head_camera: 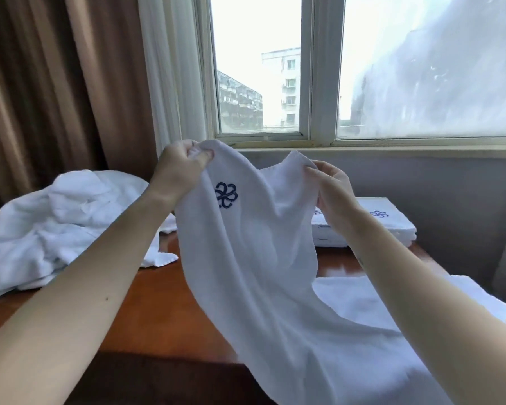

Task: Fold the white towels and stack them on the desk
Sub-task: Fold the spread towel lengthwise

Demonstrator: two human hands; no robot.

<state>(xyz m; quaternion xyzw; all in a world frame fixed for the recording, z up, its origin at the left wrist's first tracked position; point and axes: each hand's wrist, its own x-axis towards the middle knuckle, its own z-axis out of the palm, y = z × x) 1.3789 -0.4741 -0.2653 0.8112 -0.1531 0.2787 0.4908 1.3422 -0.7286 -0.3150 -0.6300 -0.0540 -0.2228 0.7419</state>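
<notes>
A white towel [246, 258] with a dark blue flower logo hangs in the air above the wooden desk [158, 311]. My left hand [178, 165] pinches its upper left corner. My right hand [330, 185] pinches the upper right edge. The towel sags between them and its lower part drapes down to the desk's front right. A stack of folded white towels [392, 223] with the same logo lies at the back right of the desk, partly hidden behind my right hand.
A heap of crumpled white towels [56, 223] covers the desk's left side. Behind the desk are brown curtains [56, 83], a white sheer curtain and a window [304, 83] above a grey wall.
</notes>
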